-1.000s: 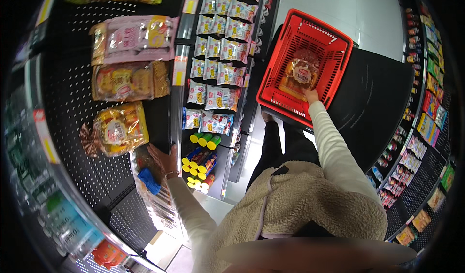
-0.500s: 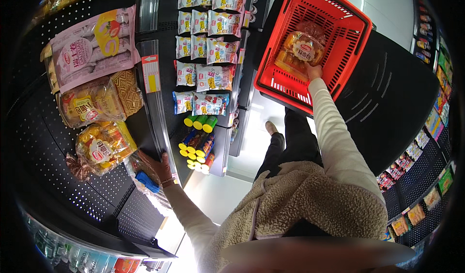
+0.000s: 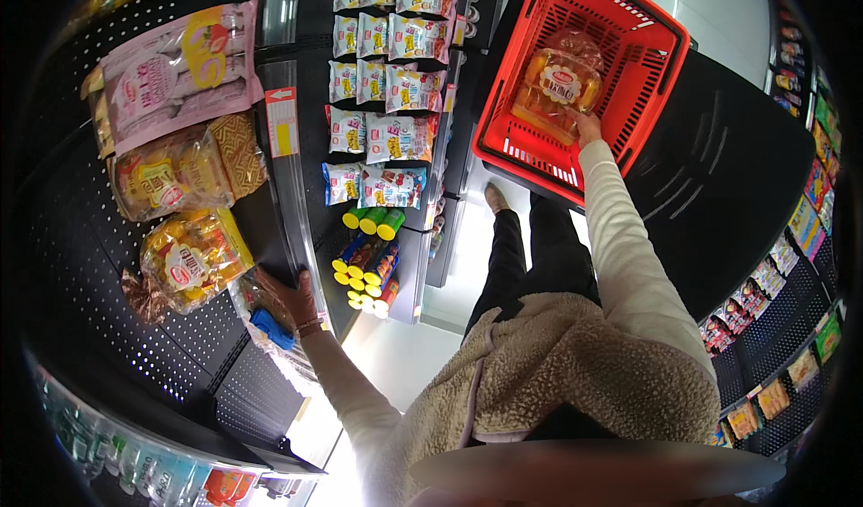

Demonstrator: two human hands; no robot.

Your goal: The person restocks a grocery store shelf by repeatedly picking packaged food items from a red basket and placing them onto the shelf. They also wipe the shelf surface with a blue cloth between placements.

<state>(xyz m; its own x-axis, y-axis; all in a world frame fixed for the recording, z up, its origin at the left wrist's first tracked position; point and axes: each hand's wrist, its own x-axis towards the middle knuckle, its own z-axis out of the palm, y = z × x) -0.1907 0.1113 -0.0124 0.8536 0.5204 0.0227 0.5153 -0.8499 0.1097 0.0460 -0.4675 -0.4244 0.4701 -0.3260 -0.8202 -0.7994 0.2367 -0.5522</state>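
Observation:
My right hand (image 3: 589, 130) reaches into a red shopping basket (image 3: 627, 158), its fingers closed on the near corner of a clear bag of bread rolls (image 3: 548, 102). The bag has a brown gathered end. My left hand (image 3: 286, 301) rests at the shelf's front edge, fingers stretched and thumb apart. Beneath and beside it lies a clear package with a blue patch (image 3: 271, 328), partly covered by the hand. Just beyond sits another bag of bread rolls (image 3: 193, 264), with a yellow side and a brown twisted end.
Further up the shelf lie a brown-patterned bread bag (image 3: 171, 179) and a large pink package of rolls (image 3: 175, 80). Small snack bags (image 3: 395, 89) stand in rows on the neighbouring shelf, above several yellow-lidded canisters (image 3: 369, 269). The basket rests on a black surface (image 3: 710, 183).
The bread bag in the basket has shifted and turned slightly with my right hand. My left hand has barely moved. My foot has moved up and left.

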